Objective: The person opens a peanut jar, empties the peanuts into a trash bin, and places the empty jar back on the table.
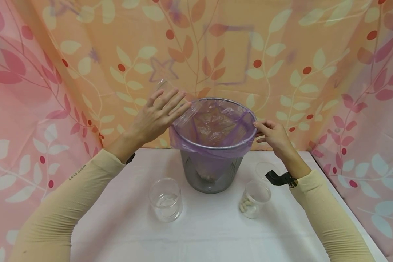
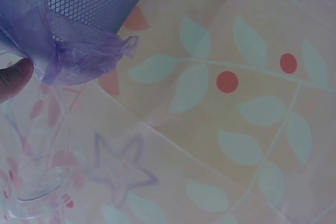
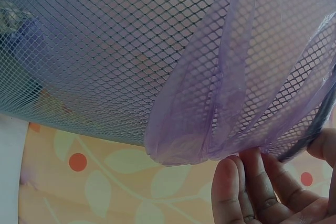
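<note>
1. One mesh bin (image 1: 211, 174) is standing at the centre of the head view on one white table (image 1: 199, 233), its rim lined with one purple bag (image 1: 213, 127).
2. The bag's edge is folding over the rim and hanging down the outside of the mesh; in the right wrist view this overhang (image 3: 210, 129) is lying against the mesh wall (image 3: 105, 51).
3. One left hand (image 1: 158, 114) is sitting at the upper left of the bin. Its fingers are extending straight, and it is pressing one clear glass (image 1: 163, 87) against the bag's edge. In the left wrist view one fingertip (image 2: 16, 77) is touching the bunched bag (image 2: 79, 56), and the glass (image 2: 37, 182) is showing at the lower left.
4. One right hand (image 1: 272, 134) is sitting at the right of the rim, pinching the bag's edge between curled fingers and thumb. In the right wrist view its fingers (image 3: 252, 187) are curling just under the overhang.
5. Two more clear jars are standing on the table below the bin: one empty jar (image 1: 166, 199) at lower left, and one jar (image 1: 255, 198) at lower right holding a few pale pieces (image 1: 247, 207).
6. One clear lid (image 1: 265, 169) is lying flat just above the right jar.
7. One leaf-patterned curtain (image 1: 68, 54) is filling the background.
</note>
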`<state>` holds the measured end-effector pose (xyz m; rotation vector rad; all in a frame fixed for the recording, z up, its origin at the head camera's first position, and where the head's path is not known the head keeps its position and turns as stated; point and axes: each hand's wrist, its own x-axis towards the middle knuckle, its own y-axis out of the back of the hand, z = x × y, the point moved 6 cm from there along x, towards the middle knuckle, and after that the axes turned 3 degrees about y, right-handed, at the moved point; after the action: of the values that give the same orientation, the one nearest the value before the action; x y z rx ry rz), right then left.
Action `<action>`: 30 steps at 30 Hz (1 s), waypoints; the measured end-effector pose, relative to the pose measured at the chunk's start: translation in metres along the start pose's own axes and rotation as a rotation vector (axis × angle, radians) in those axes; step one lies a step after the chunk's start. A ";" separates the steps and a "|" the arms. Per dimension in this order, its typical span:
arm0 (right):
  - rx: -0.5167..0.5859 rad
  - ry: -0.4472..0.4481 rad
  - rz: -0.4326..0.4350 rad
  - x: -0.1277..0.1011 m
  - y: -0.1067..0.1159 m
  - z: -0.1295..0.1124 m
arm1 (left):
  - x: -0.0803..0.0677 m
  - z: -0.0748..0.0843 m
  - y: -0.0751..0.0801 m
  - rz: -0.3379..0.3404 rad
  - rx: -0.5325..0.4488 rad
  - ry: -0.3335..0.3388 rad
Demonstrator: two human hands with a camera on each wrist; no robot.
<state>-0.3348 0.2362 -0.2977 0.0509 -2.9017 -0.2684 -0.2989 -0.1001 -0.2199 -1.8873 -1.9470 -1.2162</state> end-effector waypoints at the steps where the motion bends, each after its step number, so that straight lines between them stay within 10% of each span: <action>1: 0.000 0.001 -0.001 0.000 0.000 0.000 | 0.000 0.000 0.000 -0.001 0.001 0.001; 30: 0.004 -0.005 0.004 0.000 0.000 0.000 | -0.002 -0.014 0.015 0.013 -0.157 0.190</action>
<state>-0.3350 0.2358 -0.2979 0.0458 -2.9067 -0.2617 -0.2905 -0.1130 -0.2055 -1.7747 -1.7854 -1.5236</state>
